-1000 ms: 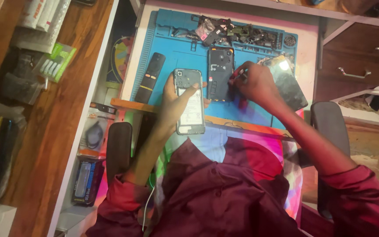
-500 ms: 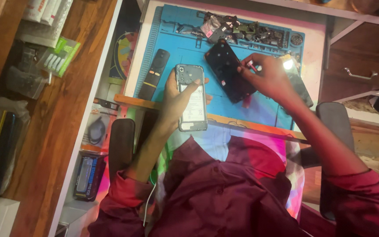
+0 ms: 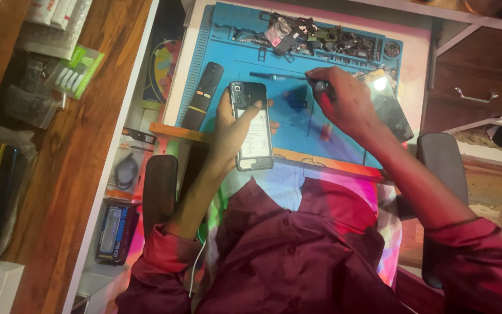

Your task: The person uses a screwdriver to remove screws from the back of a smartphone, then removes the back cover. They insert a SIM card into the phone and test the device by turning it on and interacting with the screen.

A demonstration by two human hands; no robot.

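Lying in the left hand (image 3: 235, 125), the opened phone (image 3: 252, 125) has fingers (image 3: 223, 110) wrapping its edges.

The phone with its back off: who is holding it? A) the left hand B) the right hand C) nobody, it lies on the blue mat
A: the left hand grips the phone above the mat's near edge; the right hand holds a thin tool.
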